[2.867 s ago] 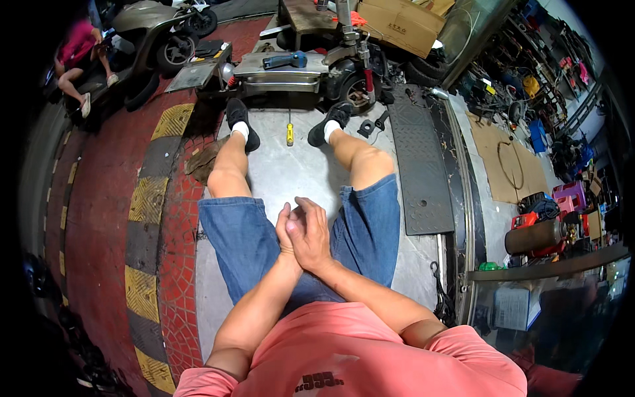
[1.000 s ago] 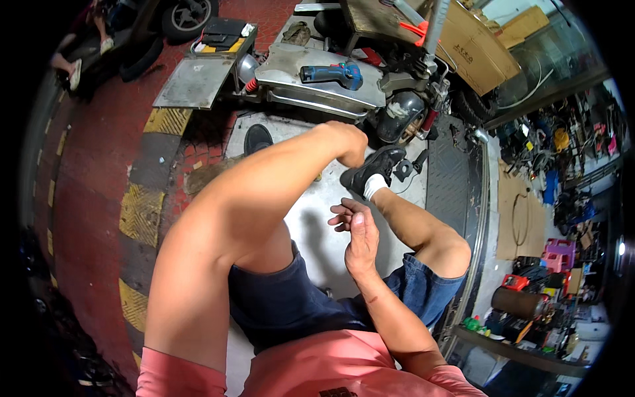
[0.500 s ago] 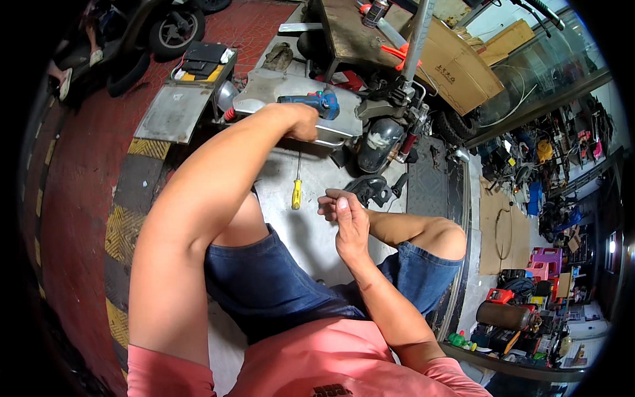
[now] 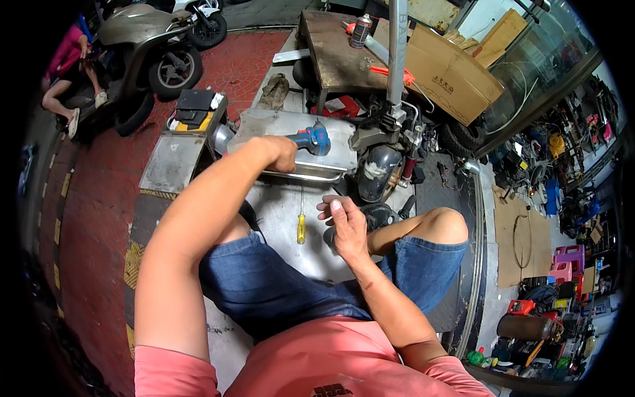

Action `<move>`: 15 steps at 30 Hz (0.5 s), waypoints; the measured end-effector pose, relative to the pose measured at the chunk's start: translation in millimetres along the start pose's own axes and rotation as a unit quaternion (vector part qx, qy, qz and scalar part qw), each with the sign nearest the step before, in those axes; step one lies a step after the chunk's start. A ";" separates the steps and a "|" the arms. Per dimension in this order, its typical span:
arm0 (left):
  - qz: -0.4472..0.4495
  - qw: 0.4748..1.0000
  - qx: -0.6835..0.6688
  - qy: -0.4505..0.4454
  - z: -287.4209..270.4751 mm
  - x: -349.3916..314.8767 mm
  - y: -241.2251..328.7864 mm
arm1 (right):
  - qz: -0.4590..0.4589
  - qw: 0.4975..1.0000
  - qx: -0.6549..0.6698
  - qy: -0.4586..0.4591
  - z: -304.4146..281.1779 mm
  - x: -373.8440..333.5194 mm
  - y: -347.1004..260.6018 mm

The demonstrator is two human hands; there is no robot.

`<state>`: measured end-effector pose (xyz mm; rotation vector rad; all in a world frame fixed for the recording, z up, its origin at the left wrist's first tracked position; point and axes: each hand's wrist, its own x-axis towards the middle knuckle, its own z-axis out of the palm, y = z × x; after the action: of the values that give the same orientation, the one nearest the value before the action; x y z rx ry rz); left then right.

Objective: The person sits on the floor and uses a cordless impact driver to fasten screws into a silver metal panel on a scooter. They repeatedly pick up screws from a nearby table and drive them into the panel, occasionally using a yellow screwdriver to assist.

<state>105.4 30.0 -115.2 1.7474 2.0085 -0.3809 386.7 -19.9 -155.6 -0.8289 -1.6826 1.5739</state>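
A scooter-like vehicle with a bare metal deck (image 4: 264, 126) lies across in front of me. A blue cordless drill (image 4: 316, 139) rests on the deck, its left end hidden behind my left hand (image 4: 283, 155). That hand is closed at the deck's near side, just above a metal rail (image 4: 304, 173); its fingertips are hidden, so what they grip cannot be told. Below the rail, a screwdriver with a yellow handle (image 4: 301, 229) lies on the pale floor. My right hand (image 4: 347, 228) is raised over my lap, fingers loosely bent and apart from the thumb, holding nothing visible.
A dark wheel (image 4: 380, 173) and upright post (image 4: 397, 59) stand at the deck's right end. Beyond are a worktable (image 4: 331, 53) and a cardboard box (image 4: 450, 73). Parts crowd the right side. Far left, another person (image 4: 63, 69) sits near a parked scooter (image 4: 142, 30).
The view has shifted, so the scene sits lower. My left hand has slid slightly left along the deck's near side. The drill stays on the deck; my right hand looks much the same.
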 end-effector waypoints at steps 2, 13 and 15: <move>-0.005 0.999 0.023 0.037 -8.3 -3.2 20.6 | -0.006 1.000 0.004 -0.007 -1.5 12.0 5.1; -0.040 0.979 0.087 0.179 39.5 73.7 -11.3 | 0.068 0.996 0.031 -0.039 8.8 68.8 24.9; -0.052 0.980 0.075 0.178 43.8 82.3 -19.2 | 0.102 0.993 0.047 -0.045 11.2 76.9 34.6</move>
<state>85.0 76.5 -195.8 1.9179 2.3818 -0.2743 333.9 39.3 -186.3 -0.9169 -1.6130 1.8395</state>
